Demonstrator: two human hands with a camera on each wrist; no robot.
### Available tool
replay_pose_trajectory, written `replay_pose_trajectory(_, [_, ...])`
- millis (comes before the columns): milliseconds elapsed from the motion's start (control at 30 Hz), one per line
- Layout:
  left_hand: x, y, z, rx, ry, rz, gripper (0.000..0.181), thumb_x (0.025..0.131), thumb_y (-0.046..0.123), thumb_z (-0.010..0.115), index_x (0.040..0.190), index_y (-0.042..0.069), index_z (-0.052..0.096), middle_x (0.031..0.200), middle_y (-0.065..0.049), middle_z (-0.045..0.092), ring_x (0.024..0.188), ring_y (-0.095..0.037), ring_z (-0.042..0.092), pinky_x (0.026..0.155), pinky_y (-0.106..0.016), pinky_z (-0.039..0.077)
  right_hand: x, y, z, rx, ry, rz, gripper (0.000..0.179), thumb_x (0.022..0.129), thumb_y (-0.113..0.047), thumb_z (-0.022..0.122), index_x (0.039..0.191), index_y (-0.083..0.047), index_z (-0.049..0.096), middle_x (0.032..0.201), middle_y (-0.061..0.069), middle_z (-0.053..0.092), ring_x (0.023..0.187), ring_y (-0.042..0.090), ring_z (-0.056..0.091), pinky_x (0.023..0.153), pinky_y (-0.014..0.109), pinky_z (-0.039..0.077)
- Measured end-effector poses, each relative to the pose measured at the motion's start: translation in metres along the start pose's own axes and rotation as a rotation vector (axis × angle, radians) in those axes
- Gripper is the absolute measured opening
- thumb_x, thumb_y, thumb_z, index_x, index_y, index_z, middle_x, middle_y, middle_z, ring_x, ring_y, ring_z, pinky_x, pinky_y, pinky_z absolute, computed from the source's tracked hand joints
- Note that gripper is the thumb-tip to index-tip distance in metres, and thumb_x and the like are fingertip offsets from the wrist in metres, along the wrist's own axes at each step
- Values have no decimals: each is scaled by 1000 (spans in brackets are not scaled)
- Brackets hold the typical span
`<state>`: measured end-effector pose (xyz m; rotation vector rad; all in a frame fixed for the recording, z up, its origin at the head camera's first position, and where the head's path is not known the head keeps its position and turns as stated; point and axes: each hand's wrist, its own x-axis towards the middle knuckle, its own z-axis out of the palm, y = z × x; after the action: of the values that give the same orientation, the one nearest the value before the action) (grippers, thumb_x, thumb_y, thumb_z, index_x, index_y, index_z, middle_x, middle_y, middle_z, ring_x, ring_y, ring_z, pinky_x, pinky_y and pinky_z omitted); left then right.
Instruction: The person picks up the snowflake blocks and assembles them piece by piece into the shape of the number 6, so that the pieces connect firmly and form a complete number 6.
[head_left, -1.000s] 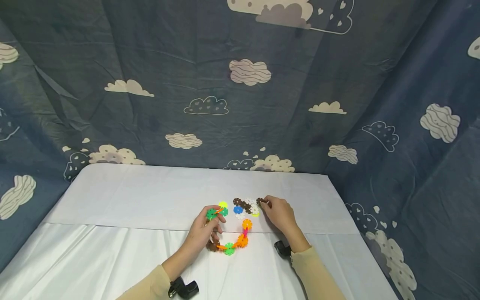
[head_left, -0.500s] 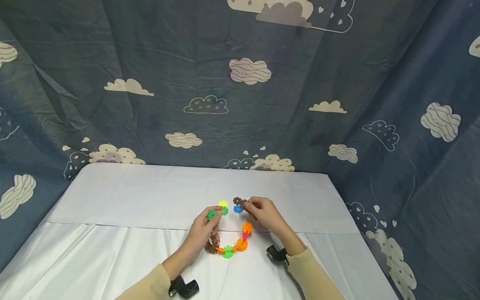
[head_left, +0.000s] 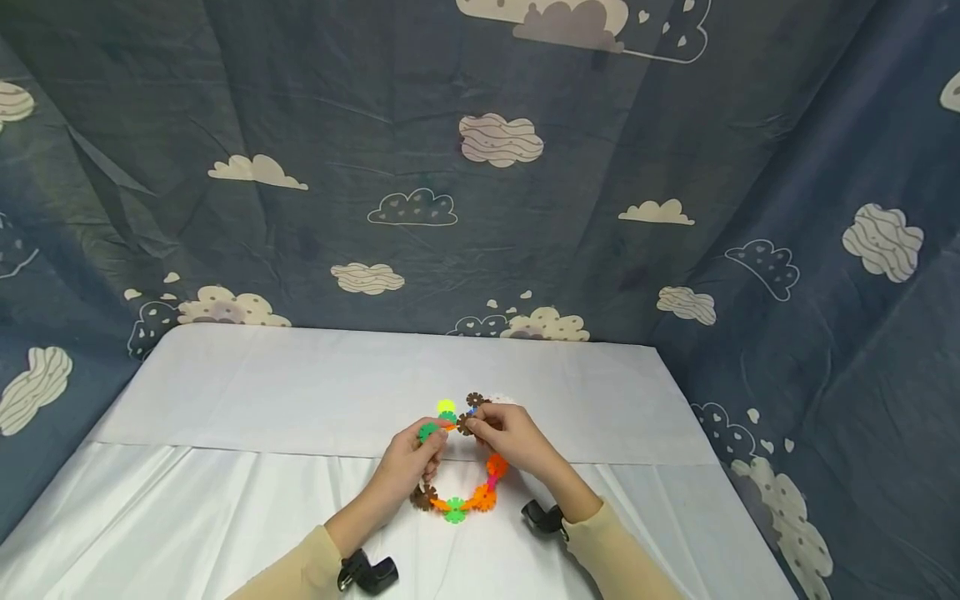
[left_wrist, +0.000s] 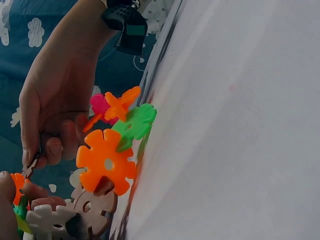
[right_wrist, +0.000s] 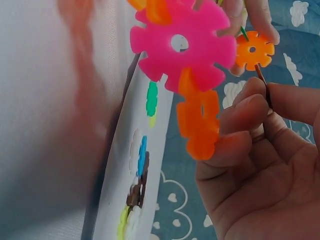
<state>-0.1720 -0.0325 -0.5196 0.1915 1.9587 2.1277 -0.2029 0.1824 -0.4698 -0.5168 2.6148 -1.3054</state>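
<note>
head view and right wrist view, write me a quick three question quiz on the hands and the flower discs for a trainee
1. Which colour of disc does the right hand pinch: a) blue, b) brown, c) white?
2. True or false: in the right wrist view, the pink disc is linked between two orange discs.
3. Fill the gap: in the head view, the lowest disc of the curved chain is ____.

Key: 1 b, the brown disc; 2 true; 3 green.
</note>
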Motion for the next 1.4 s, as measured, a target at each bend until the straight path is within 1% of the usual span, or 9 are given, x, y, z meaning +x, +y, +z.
replay_pose_trajectory(367, [0,1,0,21,-61,15,36,113,30,54,141,8,58,89,-4,62,65,-8,47,61,-18,44,-1,-4,-1,-1,-1,-26,29,106,-25,64,80,-12,63,80,23,67,61,7,46,56,20,37])
replay_pose_trajectory(533, [-1,0,0,48,-106,33,40,114,32,51,145,8,54,95,-6,65,66,-8,49,62,-18,46,-2,-4,0,-23,-8,-52,30,107,-25,64,80,-12,63,77,16,66,62,7,48,58,21,40])
replay_pose_trajectory(700, [-2,-1,1,66,-140,27,45,114,34,49,150,6,50,98,-8,67,67,-7,50,63,-17,47,-3,-6,2,-69,9,-82,31,107,-24,63,78,-12,61,71,1,60,65,6,49,60,20,40])
replay_pose_trajectory(800, [-3,0,2,71,-135,34,46,114,31,49,151,3,49,96,-7,67,66,-7,50,63,-17,47,-4,-7,4,-78,21,-102,32,107,-23,63,77,-12,60,70,-5,56,64,5,47,60,20,38])
replay_pose_trajectory(967, [-4,1,2,88,-120,27,46,113,33,53,151,6,52,100,-15,68,69,-9,53,64,-19,49,-3,-6,6,-83,18,-91,31,107,-23,63,78,-13,59,71,-5,57,65,5,47,60,20,38])
replay_pose_trajectory(1100, [-3,1,2,143,-70,18,45,109,35,61,146,10,60,104,-19,72,77,-11,61,78,-23,51,0,-1,0,-70,-7,-63,28,109,-28,61,86,-13,67,76,-3,61,69,8,51,63,22,42])
replay_pose_trajectory(1200, [-3,0,2,121,-43,11,42,108,29,62,144,8,62,110,-21,74,80,-12,65,81,-24,54,2,4,-10,-44,36,-26,27,110,-31,60,99,-10,75,79,1,64,70,11,54,64,24,45])
replay_pose_trajectory(1300, [-2,0,2,39,-47,0,38,110,22,57,143,3,60,117,-24,72,78,-13,66,70,-25,58,5,12,-22,-34,133,23,29,110,-29,59,111,-7,76,81,9,67,71,15,56,65,25,47])
replay_pose_trajectory(1400, [-1,0,2,-17,-55,-9,37,111,19,51,143,0,56,115,-25,69,75,-12,64,62,-24,58,7,21,-31,-65,195,72,25,108,-26,62,113,-6,76,83,14,70,71,18,57,65,27,47])
